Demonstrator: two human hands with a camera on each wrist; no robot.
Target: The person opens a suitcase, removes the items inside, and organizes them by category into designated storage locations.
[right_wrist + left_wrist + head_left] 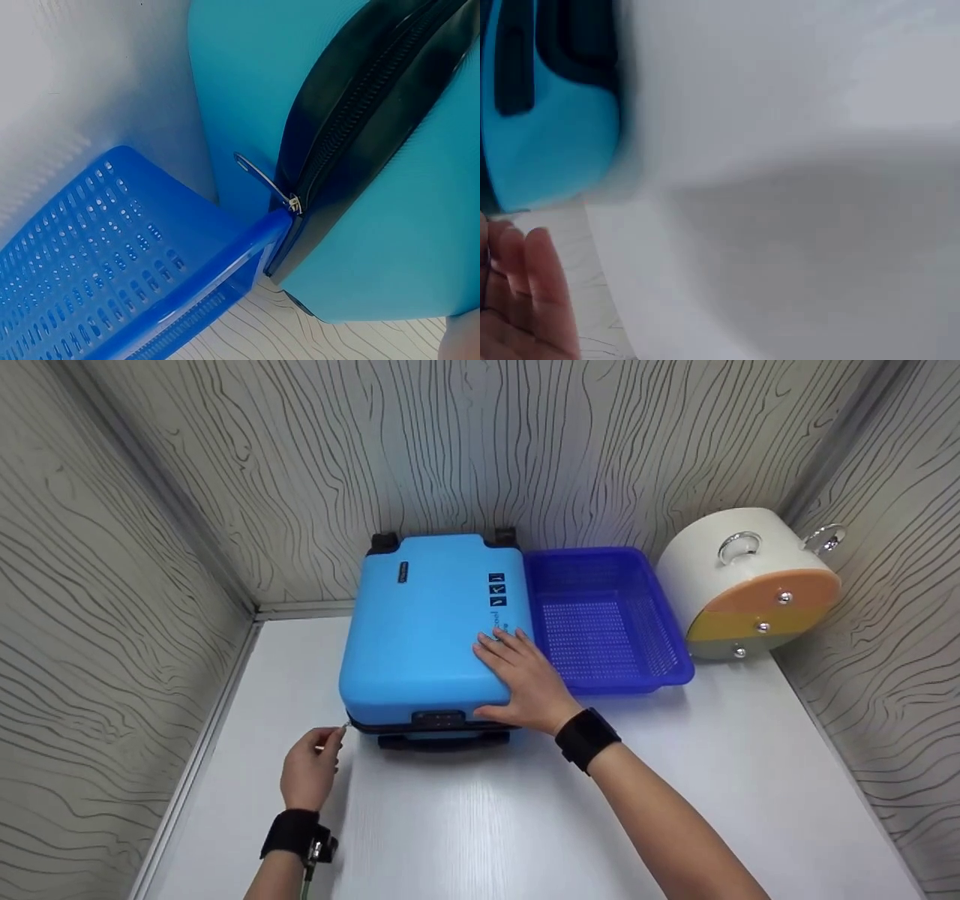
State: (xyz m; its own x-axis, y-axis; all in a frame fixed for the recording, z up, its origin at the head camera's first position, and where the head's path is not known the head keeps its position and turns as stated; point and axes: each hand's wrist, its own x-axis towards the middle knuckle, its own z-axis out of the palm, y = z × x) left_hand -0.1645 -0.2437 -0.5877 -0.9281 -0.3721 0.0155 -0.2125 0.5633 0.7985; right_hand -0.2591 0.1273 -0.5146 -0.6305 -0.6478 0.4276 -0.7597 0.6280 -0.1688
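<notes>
A light-blue hard-shell suitcase (427,615) lies flat with its black wheels toward the back wall. At its near left corner my left hand (311,765) pinches a small metal zipper pull (346,725); in the left wrist view, the fingers (547,277) are right beside the blue corner. My right hand (529,679) rests with spread fingers on the lid near the front right corner, thumb by the front edge. A second zipper pull (259,178) hangs on the black zipper (352,112) along the suitcase's right side, by the basket rim.
A dark-blue perforated plastic basket (664,679) stands close against the suitcase's right side. Farther right is a white rounded drawer box (712,540) with orange, yellow and grey-green fronts. Wood-patterned walls (465,450) enclose the white table (465,825) at the back and sides.
</notes>
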